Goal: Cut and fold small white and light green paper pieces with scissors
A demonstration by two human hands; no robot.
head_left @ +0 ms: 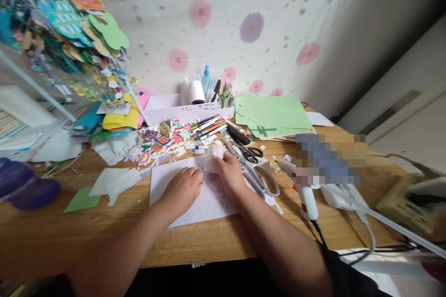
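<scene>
Our right hand (228, 171) has its fingers pinched on the small white piece (213, 157) over the white sheet (209, 204) on the surface (69, 236), our left hand (181, 189) presses there loose-fingered, and we judge a tug could tear it or nudge the scissors (258, 174) just beside

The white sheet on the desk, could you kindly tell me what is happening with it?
A person works at a wooden desk. Their left hand rests on the white sheet, while the right hand pinches a small pale paper piece at the sheet's far edge. Scissors lie just right of that hand, a glue gun farther right, and coloured cutouts behind.
</scene>
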